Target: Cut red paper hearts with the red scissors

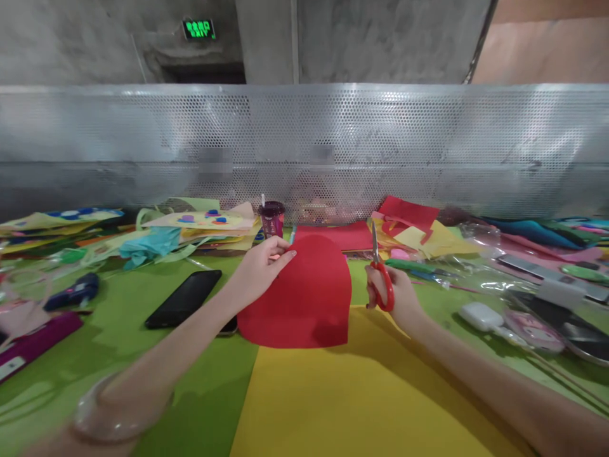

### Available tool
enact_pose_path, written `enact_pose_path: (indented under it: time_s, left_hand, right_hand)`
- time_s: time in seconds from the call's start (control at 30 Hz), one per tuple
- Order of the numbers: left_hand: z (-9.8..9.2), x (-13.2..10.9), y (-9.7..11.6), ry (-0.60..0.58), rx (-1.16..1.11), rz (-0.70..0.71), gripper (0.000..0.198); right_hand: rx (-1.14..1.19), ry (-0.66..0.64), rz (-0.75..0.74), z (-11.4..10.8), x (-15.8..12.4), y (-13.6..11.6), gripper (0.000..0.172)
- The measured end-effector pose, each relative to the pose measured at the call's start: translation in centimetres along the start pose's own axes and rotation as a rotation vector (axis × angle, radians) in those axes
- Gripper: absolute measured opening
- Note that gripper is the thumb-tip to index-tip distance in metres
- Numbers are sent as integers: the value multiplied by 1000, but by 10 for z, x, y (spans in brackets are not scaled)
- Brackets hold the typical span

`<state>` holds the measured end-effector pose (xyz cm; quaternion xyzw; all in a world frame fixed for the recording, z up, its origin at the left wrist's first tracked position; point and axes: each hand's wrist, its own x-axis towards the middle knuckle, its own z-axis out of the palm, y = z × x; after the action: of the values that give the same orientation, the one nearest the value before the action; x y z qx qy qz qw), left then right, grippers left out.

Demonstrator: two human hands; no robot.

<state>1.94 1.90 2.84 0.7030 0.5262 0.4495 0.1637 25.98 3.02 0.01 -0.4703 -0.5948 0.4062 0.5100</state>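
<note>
Between thumb and fingers, my left hand (265, 266) pinches the upper left edge of a red sheet (304, 298). The sheet has a rounded top and a straight lower right side, and is held up over a large yellow sheet (328, 400). My right hand (397, 295) has its fingers through the red handles of a pair of scissors (383, 282). Their blades point upward and look closed, to the right of the red sheet and apart from it.
A black phone (184, 298) lies left of my left hand. Behind stand a dark cup with a straw (273, 219) and piles of coloured scraps (419, 222). On the right are a white earbud case (480, 315) and another phone (566, 324). A perforated metal panel (304, 127) bounds the back.
</note>
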Motion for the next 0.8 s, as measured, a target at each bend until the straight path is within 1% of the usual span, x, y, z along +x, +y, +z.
enact_pose_path:
  time_s: [0.1,0.17,0.2,0.27,0.33,0.4,0.47,0.53,0.57,0.63,0.7,0.8]
  left_hand:
    - [3,1,-5,-25,-18,11,29]
    - [2,0,-6,-91,-69,13,29]
    - [1,-1,-5,-149,-95,2,28]
    - [-1,-5,-1,-324,-147,-49,27]
    - [1,-12,7,-577,-202,-116,23]
    - [8,-22,15,-850,-238,-154,16]
    - [18,-33,24,-1019,-199,-130,13]
    - [28,-42,31,-1150,-107,-91,14]
    - [31,-46,34,-1172,-56,-70,15]
    - [35,-51,39,-1150,19,-22,16]
    - [36,-53,42,-1124,63,3,17]
    - [35,-53,45,-1126,95,1,18]
  right_hand:
    - [108,47,7,-5,6,0,28]
    - [160,80,16,-8,11,-2,27]
    - [178,93,22,-9,12,-3,26]
    - [204,117,15,-11,15,-5,24]
    - [204,138,-14,-14,18,-8,24]
    - [198,158,-35,-18,20,-12,25]
    - [215,194,-47,-25,22,-18,24]
    - [260,255,-81,-33,24,-26,23]
    - [283,283,-112,-36,25,-29,23]
    - [340,314,-150,-42,27,-35,22]
    - [364,304,-103,-43,28,-36,23]
    - [309,279,-11,-37,26,-35,24]
